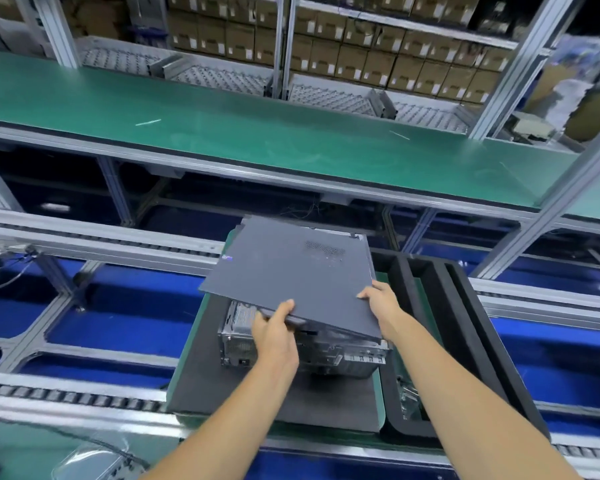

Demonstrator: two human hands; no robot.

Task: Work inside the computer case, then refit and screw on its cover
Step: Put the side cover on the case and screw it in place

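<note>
The dark grey cover panel, with a small vent grille near its far right corner, is tilted above the metal computer case. The case lies on a dark foam pad on a green pallet. My left hand grips the panel's near edge, thumb on top. My right hand holds the panel's near right edge with fingers over the top. The case's rear face with its ports shows below the panel; its inside is hidden.
A black foam tray with long slots stands right of the case, small parts in its near slot. Roller rails run across the front. A green conveyor belt lies beyond, with shelves of cardboard boxes behind.
</note>
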